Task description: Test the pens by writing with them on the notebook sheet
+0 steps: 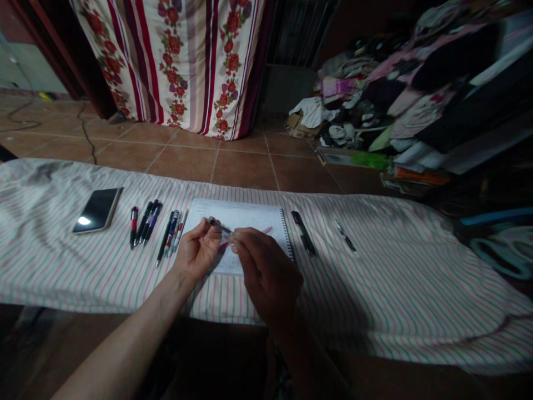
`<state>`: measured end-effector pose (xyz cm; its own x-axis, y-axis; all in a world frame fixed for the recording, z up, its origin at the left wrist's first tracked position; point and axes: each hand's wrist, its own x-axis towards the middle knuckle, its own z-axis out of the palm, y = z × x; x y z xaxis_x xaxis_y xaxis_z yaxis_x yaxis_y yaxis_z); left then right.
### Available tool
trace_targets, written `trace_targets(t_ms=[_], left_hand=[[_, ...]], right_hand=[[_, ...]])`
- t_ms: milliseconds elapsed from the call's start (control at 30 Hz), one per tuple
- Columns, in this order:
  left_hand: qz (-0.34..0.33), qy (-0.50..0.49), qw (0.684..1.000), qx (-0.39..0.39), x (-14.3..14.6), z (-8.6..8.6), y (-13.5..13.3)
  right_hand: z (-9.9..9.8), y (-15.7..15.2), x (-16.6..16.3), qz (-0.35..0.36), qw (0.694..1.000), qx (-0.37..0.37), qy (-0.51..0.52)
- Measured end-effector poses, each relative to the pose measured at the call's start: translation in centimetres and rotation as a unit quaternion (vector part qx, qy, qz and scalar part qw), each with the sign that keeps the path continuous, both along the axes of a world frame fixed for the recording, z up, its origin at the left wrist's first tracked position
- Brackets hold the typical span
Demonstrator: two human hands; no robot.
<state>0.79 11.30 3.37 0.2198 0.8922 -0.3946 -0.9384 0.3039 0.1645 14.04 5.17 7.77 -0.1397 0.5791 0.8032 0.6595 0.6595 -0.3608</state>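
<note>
Pen (223, 228) sits between your two hands: your left hand (199, 248) turns its palm up, fingers curled, while your right hand (268, 269) arches over, back uppermost. Your fingers pinch the pen narrowly near both ends, holding it above the spiral notebook (250, 212). Its long axis slants from far left to near right; which end bears the tip is too small to tell

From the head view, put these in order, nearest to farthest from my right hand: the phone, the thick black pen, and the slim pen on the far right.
From your right hand:
1. Thick black pen: just right of the spiral notebook.
2. Slim pen: farther right on the striped cloth.
3. Phone: across on the left side.
</note>
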Motion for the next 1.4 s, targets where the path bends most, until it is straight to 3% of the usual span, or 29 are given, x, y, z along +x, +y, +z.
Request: trace_targets(t_ms=[1400], left_hand=[[0.022,0.045,0.999,-0.002,0.3,-0.11,0.13]], right_hand=[[-0.16,0.11,0.37,-0.04,0.999,-0.012,0.014]])
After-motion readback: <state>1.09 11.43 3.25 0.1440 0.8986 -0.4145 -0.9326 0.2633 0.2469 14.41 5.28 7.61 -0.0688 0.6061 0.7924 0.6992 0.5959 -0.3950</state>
